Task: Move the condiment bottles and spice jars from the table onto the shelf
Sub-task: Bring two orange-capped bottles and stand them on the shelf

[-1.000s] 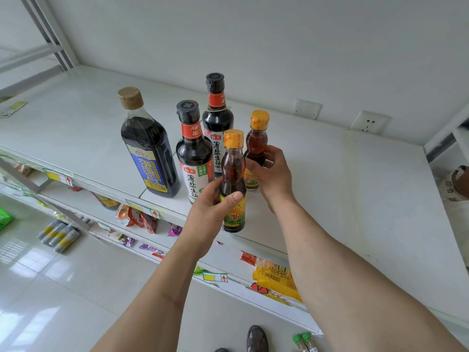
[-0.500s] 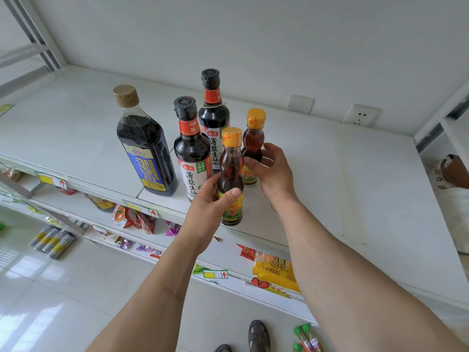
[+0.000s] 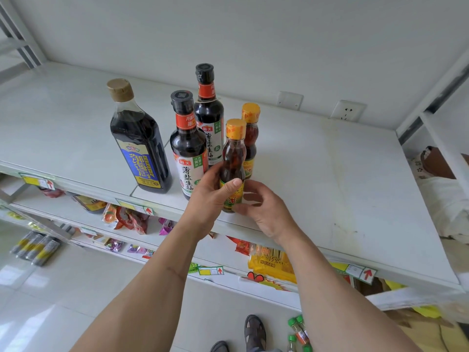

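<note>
white shelf [image 3: 330,174], top board, wall behind with sockets. front oil bottle [image 3: 233,163] stands near front edge, just before second oil bottle [image 3: 251,138], beside soy sauce bottle [image 3: 189,148]. left hand [image 3: 210,196] wraps it, thumb across label. right hand [image 3: 266,212] at its base, fingers loosely curled; real pinch or only touch, cannot tell. risk: base so near front edge, careless release can tip it off. risk: sideways push knocks neighbours, glass on glass. tall vinegar bottle [image 3: 138,143] also near edge.
</note>
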